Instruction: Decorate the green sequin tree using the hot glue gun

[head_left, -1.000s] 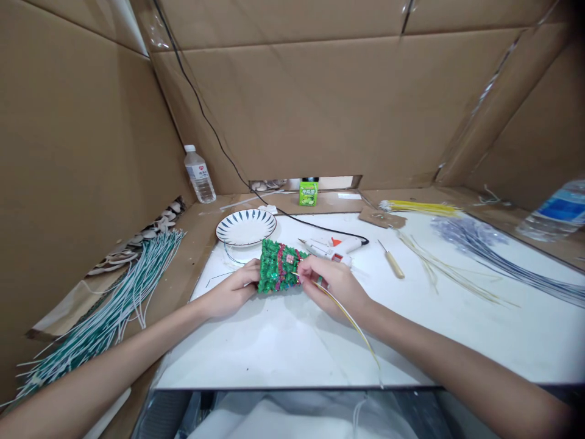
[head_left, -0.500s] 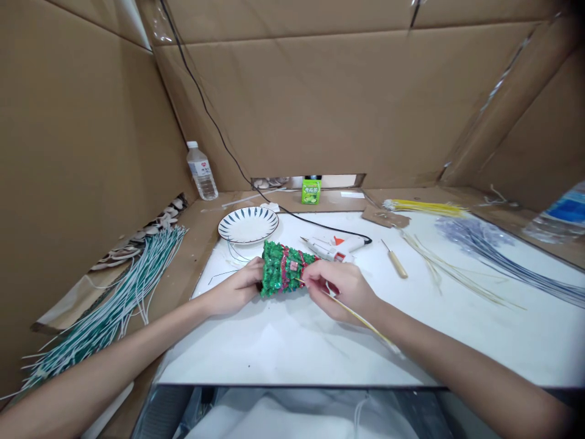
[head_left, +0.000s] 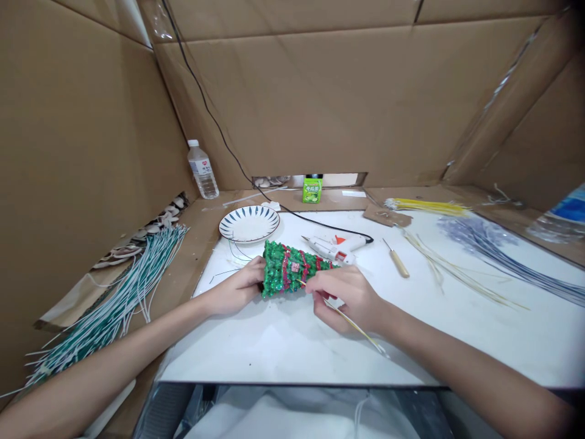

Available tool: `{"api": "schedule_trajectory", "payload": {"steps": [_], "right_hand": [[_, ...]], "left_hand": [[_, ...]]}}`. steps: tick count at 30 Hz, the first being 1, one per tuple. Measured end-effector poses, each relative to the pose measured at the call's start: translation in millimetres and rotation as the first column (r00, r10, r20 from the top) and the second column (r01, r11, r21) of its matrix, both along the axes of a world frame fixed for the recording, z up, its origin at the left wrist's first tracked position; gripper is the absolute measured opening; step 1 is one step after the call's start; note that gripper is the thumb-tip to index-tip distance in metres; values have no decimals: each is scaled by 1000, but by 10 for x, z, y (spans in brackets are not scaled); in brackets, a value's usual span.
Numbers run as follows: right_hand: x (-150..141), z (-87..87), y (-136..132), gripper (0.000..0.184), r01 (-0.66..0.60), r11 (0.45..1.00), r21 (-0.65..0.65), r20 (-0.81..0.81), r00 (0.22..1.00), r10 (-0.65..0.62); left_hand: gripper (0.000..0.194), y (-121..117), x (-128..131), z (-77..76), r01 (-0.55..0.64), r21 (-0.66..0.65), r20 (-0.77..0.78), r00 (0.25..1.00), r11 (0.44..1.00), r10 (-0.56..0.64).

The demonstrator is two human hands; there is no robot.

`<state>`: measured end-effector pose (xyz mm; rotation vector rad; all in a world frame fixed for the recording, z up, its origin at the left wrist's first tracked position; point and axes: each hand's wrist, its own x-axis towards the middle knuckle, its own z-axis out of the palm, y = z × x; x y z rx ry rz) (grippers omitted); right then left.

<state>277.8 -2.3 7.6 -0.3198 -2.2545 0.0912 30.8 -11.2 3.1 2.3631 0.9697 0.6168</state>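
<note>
A small green beaded Christmas tree with red bands lies on its side above the white board, its wide base toward the left. My left hand is closed around that base, the fingertips hidden behind it. In my right hand a thin yellow strand is pinched between thumb and fingers. Its tip touches or nearly touches the red band in the tree's middle, and its pale tail hangs toward me. Just behind the tree lies a white glue gun.
A striped plate sits behind my left hand. On the right lie an awl, yellow strands and dark wires. Green-white strands spread at the left. Bottles and a green carton stand behind. A black cable crosses the board.
My right hand has shifted slightly right, showing more of the tree's narrow end. The strand's tail has swung a little toward the left. My left hand keeps its hold.
</note>
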Motion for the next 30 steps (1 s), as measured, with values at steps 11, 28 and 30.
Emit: {"api": "schedule_trajectory", "payload": {"steps": [11,28,30], "right_hand": [[-10,-39,35,20,37,995,96,182,982,-54],[33,-9,11,11,-14,971,237,142,990,-21],[37,-9,5,13,-9,965,262,154,987,-33]], "left_hand": [[31,0,-3,17,-8,50,-11,1000,999,9],[25,0,-34,4,-169,195,49,985,966,163],[22,-4,-28,10,-181,160,68,983,970,172]]}}
